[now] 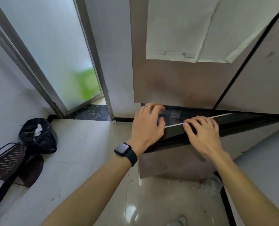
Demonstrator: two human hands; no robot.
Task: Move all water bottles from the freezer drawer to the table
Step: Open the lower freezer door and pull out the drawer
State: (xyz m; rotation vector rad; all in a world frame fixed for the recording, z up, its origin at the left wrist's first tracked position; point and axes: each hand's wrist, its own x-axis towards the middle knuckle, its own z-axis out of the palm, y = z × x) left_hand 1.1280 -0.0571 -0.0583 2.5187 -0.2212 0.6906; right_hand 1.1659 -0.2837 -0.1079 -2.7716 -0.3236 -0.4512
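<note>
The left hand [147,124] and right hand [204,136] both grip the top edge of the slightly open freezer drawer [168,163], fingers curled over it, beneath the fridge door [168,82].

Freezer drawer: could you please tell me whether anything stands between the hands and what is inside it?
The drawer is open only a narrow gap, so its front panel and the door above block access. The left hand and right hand grip its top edge. The contents are too blurred to identify.

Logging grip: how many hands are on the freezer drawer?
2: left hand at the left corner of the drawer, right hand on its top edge further right.
</note>
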